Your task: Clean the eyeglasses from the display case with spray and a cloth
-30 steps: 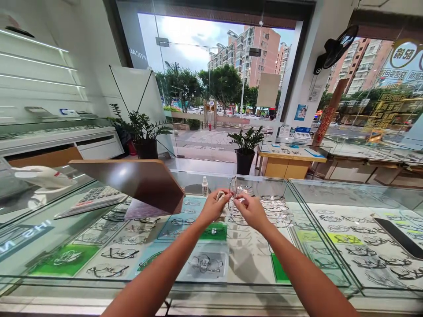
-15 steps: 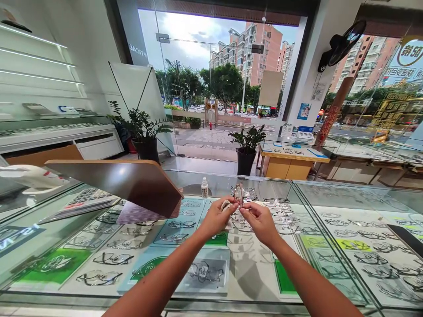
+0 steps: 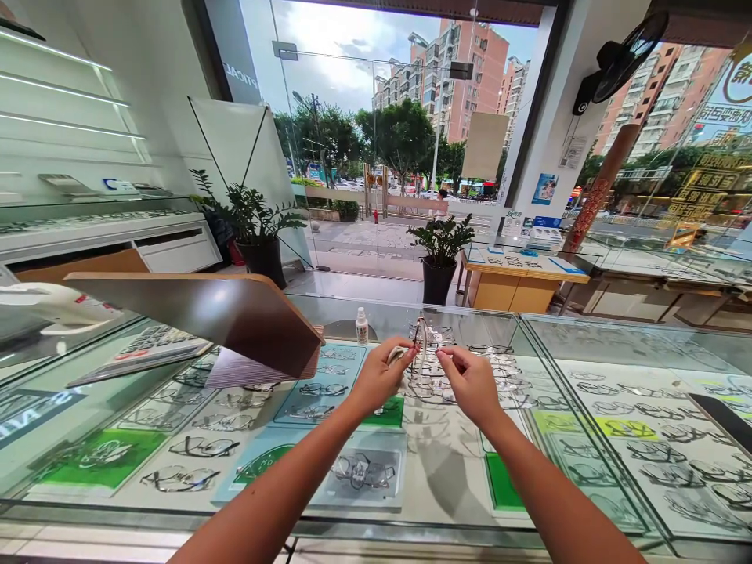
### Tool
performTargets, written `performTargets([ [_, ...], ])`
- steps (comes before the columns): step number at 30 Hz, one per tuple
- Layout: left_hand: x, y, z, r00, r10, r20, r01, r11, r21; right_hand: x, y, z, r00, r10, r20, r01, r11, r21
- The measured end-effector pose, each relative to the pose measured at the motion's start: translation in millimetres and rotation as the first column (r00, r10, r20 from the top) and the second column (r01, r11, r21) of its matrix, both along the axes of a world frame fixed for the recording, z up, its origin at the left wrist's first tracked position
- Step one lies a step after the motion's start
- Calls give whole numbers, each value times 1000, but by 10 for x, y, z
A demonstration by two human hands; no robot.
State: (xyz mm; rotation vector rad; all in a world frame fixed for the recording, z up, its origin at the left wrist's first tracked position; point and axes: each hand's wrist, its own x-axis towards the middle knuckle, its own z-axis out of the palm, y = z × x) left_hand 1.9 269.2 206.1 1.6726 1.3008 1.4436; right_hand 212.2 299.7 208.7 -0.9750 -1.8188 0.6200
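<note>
My left hand (image 3: 381,374) is closed on a pair of eyeglasses (image 3: 421,338), held upright and edge-on above the glass counter. A pale, cloth-like piece (image 3: 397,355) is tucked in the same hand. A little to the right of the glasses is my right hand (image 3: 468,380), thumb and forefinger pinched together. Whether anything small sits in that pinch I cannot make out. Rows of eyeglasses (image 3: 493,385) lie beyond and below both hands. A small white bottle (image 3: 362,329) stands behind my left hand.
The glass display counter (image 3: 446,523) holds several frames and green cards. A brown-backed board (image 3: 223,313) leans at left, over a striped sheet and near a calculator (image 3: 146,348). A dark phone-like slab (image 3: 725,423) lies at right. Potted plants (image 3: 440,254) stand beyond the counter.
My right hand has come away from the eyeglasses and moved slightly right. My left hand still holds them, now a little higher in view. The camera view has shifted slightly.
</note>
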Motion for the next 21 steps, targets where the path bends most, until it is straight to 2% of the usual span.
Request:
performTargets([
  [3, -8, -3, 21, 997, 30, -68, -25, 997, 75, 44, 6, 36, 994, -104, 26, 102, 993, 57],
  [6, -31, 5, 32, 993, 24, -114, -20, 999, 38, 108, 46, 66, 978, -207, 22, 203, 972, 115],
  [9, -62, 14, 42, 980, 17, -198, -7, 999, 52, 173, 103, 106, 951, -308, -34, 308, 925, 225],
  [11, -77, 17, 49, 973, 16, -230, -1, 998, 65, 203, 129, 134, 943, -324, -75, 331, 893, 305],
  [13, -81, 17, 55, 976, 11, -216, 2, 998, 58, 213, 131, 151, 954, -289, -85, 300, 886, 354],
  [17, -71, 18, 60, 997, 30, -74, -30, 999, 12, 156, 60, 123, 980, -193, -50, 198, 913, 358],
  [21, -53, 9, 52, 999, -4, -40, 4, 1000, 10, 42, -38, 49, 988, -44, 150, -28, 895, 446],
])
